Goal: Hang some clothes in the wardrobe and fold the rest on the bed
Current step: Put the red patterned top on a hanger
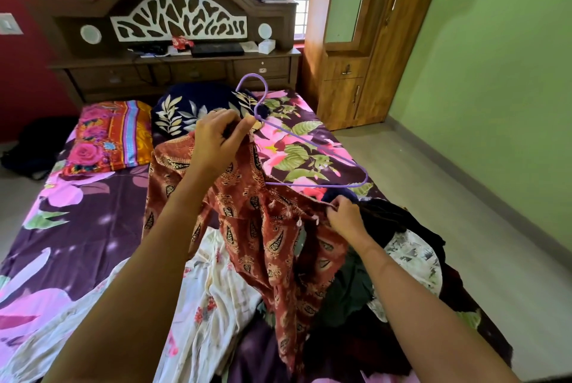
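Rust-print garment [247,206], mid-hangering — over the bed [93,212], toward its foot edge.
Left hand [216,141] grips purple hanger [309,143] with collar; right hand [343,215] pinches the shoulder between fingers [335,204], spreading it for threading.

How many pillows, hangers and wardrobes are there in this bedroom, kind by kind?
Pillows: 2, a red floral striped pillow and a navy leaf-print pillow.
Hangers: 1, a purple wire hanger, in the left hand with a rust-red paisley garment.
Wardrobes: 1, a brown wooden wardrobe.
Total: 4.

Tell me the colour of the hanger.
Purple, the hanger; it shows best in the head view.
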`<state>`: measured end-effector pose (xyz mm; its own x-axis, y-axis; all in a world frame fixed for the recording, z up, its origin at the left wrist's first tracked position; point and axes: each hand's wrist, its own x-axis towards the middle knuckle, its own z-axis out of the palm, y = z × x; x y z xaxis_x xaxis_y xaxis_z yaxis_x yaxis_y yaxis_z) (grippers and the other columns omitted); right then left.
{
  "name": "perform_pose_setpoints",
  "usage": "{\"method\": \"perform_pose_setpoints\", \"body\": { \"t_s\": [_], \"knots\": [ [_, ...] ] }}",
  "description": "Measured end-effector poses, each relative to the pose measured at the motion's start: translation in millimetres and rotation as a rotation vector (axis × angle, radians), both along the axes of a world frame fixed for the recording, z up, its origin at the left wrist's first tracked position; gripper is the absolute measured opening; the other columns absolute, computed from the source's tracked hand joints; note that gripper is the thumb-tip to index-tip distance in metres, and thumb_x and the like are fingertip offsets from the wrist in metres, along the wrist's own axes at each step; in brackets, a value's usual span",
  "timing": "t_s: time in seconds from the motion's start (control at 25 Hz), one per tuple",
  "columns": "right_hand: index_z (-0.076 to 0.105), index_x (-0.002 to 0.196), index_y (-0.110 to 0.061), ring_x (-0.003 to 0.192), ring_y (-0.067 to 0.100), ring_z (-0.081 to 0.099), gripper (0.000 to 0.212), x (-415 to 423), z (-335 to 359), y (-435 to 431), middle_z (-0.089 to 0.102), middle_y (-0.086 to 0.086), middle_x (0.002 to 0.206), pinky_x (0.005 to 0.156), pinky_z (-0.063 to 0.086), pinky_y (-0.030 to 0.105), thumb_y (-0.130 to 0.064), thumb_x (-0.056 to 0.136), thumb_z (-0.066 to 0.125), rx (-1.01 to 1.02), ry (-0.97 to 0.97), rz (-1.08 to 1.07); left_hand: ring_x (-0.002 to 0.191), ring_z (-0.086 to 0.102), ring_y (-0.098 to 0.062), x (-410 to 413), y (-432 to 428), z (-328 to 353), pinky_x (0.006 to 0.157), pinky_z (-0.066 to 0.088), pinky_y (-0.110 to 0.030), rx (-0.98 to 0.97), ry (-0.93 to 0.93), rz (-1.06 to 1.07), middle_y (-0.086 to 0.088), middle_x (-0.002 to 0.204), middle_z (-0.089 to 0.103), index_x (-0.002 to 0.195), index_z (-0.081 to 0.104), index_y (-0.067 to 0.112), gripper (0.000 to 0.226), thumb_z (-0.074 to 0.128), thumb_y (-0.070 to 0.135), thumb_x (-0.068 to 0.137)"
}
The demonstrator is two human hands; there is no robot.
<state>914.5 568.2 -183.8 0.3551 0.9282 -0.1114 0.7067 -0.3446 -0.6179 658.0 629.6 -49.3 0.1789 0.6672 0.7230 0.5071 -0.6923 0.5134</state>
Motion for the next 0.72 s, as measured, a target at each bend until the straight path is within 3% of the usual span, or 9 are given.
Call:
{"method": "perform_pose_setpoints", "body": {
  "t_s": [0.08,0.16,0.24,0.44,0.6,0.72],
  "knots": [
    [0.055,0.09,-0.007,0.088,0.023,0.056,0.02,13,15,1,0.058,0.008,0.088,0.084,0.042,0.039,-0.027,0.095,0.054,-0.052,-0.022,-0.004,0.056,0.041,-0.022,-4,0,1,0.056,0.029,-0.028,0.001,-0.006,-0.002,-0.007,0.058,0.046,0.065,0.052,0.0,0.049,0.048,0.041,0.092],
    [0.046,0.066,-0.01,0.064,0.019,0.045,0.036,30,31,3,0.046,0.003,0.065,0.06,0.038,0.03,-0.03,0.09,0.063,-0.019,0.046,-0.03,0.055,0.04,-0.02,-9,2,-1,0.054,0.03,-0.03,0.043,0.024,0.003,-0.001,0.058,0.043,0.064,0.052,0.002,0.048,0.05,0.04,0.092],
    [0.043,0.056,-0.011,0.055,0.018,0.04,0.045,45,49,6,0.044,0.004,0.056,0.051,0.028,0.029,-0.029,0.077,0.078,0.113,0.154,-0.125,0.054,0.041,-0.017,-14,5,-10,0.055,0.034,-0.032,0.095,0.096,0.045,0.002,0.059,0.044,0.064,0.054,0.004,0.048,0.051,0.043,0.092],
    [0.055,0.058,-0.011,0.061,0.017,0.052,0.031,39,98,13,0.059,0.006,0.065,0.054,0.038,0.025,-0.012,0.066,0.084,0.179,0.25,-0.077,0.059,0.046,-0.016,-7,11,-34,0.061,0.044,-0.041,0.069,0.17,0.192,-0.003,0.062,0.053,0.069,0.061,0.005,0.054,0.049,0.053,0.089],
    [0.065,0.066,-0.004,0.065,0.019,0.055,0.017,32,108,13,0.065,0.013,0.073,0.055,0.04,0.026,-0.01,0.065,0.081,0.217,0.066,-0.066,0.064,0.053,-0.021,-1,8,-31,0.064,0.045,-0.04,0.08,0.172,0.166,-0.003,0.066,0.058,0.072,0.064,0.006,0.051,0.05,0.052,0.089],
    [0.062,0.062,-0.008,0.067,0.022,0.057,0.015,27,106,15,0.064,0.011,0.072,0.049,0.036,0.023,-0.013,0.068,0.075,0.249,-0.035,-0.138,0.061,0.05,-0.018,2,5,-26,0.062,0.043,-0.036,0.09,0.153,0.131,0.0,0.064,0.055,0.071,0.063,0.006,0.049,0.051,0.05,0.088]
  ]
}}
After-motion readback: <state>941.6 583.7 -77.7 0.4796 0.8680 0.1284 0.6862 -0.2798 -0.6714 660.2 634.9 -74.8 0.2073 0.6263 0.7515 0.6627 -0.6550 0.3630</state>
